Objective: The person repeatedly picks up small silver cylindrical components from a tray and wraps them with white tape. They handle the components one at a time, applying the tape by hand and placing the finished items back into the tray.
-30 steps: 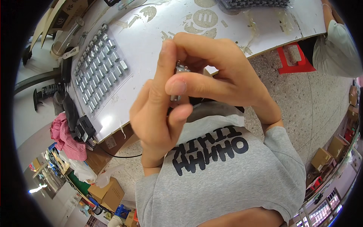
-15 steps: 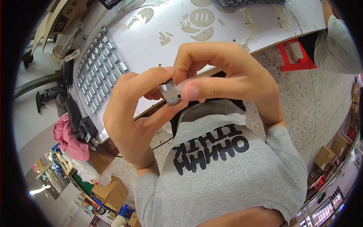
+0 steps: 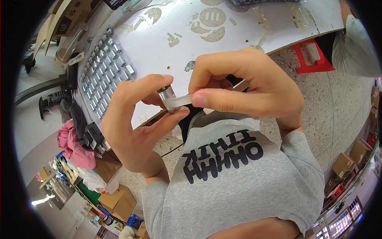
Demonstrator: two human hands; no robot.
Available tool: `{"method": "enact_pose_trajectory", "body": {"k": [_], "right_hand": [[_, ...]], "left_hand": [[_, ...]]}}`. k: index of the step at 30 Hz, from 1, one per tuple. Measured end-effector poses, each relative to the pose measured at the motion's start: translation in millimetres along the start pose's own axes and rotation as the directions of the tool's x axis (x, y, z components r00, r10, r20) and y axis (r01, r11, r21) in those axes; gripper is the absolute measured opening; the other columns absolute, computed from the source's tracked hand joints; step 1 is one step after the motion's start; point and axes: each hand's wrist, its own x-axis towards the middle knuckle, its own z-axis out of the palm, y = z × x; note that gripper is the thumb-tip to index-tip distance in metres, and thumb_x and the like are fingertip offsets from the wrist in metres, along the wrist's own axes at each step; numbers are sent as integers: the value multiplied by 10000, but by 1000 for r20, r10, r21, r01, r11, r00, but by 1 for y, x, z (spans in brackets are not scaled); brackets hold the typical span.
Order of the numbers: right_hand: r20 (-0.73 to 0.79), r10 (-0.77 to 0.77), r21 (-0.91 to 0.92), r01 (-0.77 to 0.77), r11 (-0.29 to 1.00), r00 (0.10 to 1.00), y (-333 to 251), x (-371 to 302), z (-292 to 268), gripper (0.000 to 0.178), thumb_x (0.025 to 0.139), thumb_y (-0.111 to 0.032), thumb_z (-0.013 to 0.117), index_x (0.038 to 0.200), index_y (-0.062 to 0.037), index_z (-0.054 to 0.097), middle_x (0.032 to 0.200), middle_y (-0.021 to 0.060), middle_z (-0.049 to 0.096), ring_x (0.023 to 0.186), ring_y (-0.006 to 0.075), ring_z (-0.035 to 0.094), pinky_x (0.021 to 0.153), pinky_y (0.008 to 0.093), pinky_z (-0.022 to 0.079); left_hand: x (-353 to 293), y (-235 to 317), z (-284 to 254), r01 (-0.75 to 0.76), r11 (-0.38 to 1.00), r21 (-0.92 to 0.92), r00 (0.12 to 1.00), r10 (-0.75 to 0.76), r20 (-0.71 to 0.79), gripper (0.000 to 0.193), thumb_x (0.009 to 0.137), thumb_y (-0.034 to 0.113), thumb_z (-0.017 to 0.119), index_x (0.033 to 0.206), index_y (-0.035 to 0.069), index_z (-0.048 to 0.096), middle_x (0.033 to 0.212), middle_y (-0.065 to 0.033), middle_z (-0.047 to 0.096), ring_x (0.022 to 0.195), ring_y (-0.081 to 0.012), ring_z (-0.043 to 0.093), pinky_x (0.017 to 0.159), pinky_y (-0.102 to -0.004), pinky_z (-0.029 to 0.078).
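Observation:
Between the thumb and forefinger of my left hand point(image 3: 129, 123) is a small silver metal cylinder point(image 3: 164, 94), gripped by its two ends and tilted. A translucent strip of tape point(image 3: 181, 101) lies against its side and runs across to my right hand point(image 3: 258, 89). My right thumb and forefinger pinch that strip, stretched short and straight between the hands. A pale strip point(image 3: 240, 85) also shows behind the right hand; whether it is the same piece I cannot tell. To the left, a clear tray point(image 3: 133, 72) holds rows of similar silver cylinders.
The white table point(image 3: 171, 55) has worn patches and its edge runs below my hands. Dark trays point(image 3: 264, 3) stand at the far side. A red stool point(image 3: 314, 57) and another person's sleeve point(image 3: 358, 47) are at right. Cardboard boxes point(image 3: 77, 18) stand far left.
My hands have drawn slightly apart, the left with the cylinder going left, the right going right and down. More of the tape strip shows between them.

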Motion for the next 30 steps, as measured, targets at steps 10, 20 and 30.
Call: {"method": "enact_pose_trajectory", "body": {"k": [10,20,30], "right_hand": [[-41,-25,-81,21,997,999,1,4,0,112,750,-71,609,678,-9,550,561,-18,483,505,18,391,433,183,266],[-90,57,148,-44,988,994,2,10,9,166,751,-116,624,664,-17,523,570,-24,455,533,28,382,454,181,275],[-37,-14,25,14,1000,999,14,13,5,210,734,-149,656,786,-20,498,673,-1,476,625,74,433,562,202,353]], "left_hand": [[-1,1,1,163,970,-180,987,-161,22,400,465,-21,733,837,10,591,734,-53,576,583,-101,533,482,-186,433],[-15,-11,20,139,805,-576,978,-203,-47,490,620,127,726,1003,-65,489,895,-106,561,732,-146,559,684,-247,456],[-20,-6,29,109,909,-401,977,-173,-126,414,846,231,521,1084,-87,404,992,-156,533,786,-163,555,717,-254,452]]}}
